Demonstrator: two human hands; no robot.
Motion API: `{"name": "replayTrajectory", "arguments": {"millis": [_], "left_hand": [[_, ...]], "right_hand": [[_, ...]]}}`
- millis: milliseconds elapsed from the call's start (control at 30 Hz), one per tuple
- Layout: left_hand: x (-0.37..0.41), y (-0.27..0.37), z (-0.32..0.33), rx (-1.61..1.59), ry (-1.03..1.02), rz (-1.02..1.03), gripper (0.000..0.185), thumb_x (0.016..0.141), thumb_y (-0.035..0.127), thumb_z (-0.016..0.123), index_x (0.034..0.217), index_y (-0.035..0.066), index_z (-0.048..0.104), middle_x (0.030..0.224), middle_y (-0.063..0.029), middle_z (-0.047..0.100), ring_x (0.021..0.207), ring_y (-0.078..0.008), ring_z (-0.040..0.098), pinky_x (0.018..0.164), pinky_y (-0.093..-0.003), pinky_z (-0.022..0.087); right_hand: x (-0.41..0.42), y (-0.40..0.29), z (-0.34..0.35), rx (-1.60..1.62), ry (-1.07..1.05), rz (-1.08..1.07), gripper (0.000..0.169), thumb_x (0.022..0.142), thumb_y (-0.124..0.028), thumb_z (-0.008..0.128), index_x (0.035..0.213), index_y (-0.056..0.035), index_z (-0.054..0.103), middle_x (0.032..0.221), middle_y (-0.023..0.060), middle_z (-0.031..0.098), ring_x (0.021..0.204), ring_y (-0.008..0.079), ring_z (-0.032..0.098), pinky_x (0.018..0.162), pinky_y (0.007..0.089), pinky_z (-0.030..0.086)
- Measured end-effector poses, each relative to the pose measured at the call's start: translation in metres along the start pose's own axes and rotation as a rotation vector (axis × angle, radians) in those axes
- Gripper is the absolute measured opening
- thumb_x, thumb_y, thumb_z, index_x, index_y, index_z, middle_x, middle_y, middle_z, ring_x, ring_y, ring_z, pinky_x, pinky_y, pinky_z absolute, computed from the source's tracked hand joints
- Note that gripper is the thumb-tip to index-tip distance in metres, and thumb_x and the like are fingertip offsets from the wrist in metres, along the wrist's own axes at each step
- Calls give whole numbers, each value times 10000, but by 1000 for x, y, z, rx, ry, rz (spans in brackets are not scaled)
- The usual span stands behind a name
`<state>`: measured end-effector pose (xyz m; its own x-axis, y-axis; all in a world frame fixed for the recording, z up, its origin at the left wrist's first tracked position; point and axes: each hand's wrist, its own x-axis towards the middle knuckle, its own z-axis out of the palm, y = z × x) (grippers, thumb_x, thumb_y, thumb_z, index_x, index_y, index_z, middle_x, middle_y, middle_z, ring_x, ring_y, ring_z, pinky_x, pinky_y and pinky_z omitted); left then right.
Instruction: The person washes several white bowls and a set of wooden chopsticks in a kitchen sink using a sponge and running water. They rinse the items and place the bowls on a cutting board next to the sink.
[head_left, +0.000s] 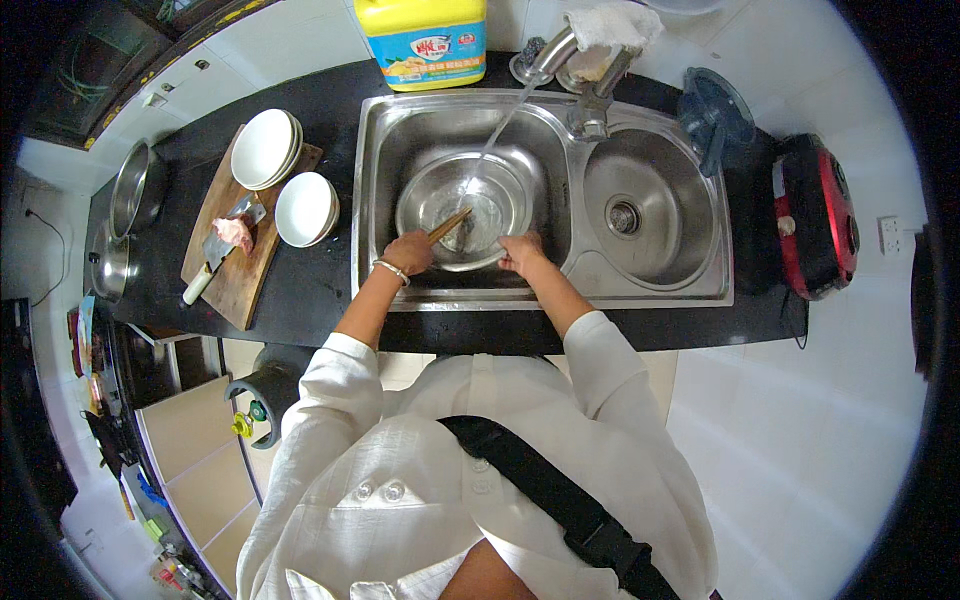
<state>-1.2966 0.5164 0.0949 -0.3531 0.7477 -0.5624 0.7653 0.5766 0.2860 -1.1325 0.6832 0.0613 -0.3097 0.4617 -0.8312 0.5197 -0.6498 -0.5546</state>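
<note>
A round metal basin (517, 180) sits in the larger bowl of a stainless steel sink (559, 135). Water runs from the faucet (553, 56) into it. My left hand (409, 253) is closed around a bundle of wooden chopsticks (452, 223), whose tips reach over the basin. With my right hand (521, 253) I grip the basin's near right rim. Something small and dark lies under or beside the chopstick tips in the water; I cannot tell what it is.
Left of the sink are white bowls (306, 210) and a wooden cutting board (251, 281) with a cleaver (202, 280) and raw meat (234, 233). A yellow detergent jug (424, 15) stands behind. To the right are a blue-grey plastic container (716, 112) and a red-black appliance (817, 217).
</note>
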Motion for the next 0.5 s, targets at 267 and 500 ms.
{"name": "replayTrajectory", "arguments": {"millis": [267,500], "left_hand": [[1,5,-7,87,49,125,231,768,142,474,839,-46,588,904,-263,582,865,-396,574,763,-435,469],[13,-11,5,183,148,208,144,741,144,519,815,33,573,795,-172,583,730,-331,582,637,-427,465]], "right_hand": [[-35,-30,8,40,43,-135,326,781,-87,531,1064,40,429,1038,209,506,781,347,586,550,455,552],[-10,-22,11,-26,41,-170,342,776,-90,544,1062,51,419,1032,206,502,811,344,585,555,445,556]]}}
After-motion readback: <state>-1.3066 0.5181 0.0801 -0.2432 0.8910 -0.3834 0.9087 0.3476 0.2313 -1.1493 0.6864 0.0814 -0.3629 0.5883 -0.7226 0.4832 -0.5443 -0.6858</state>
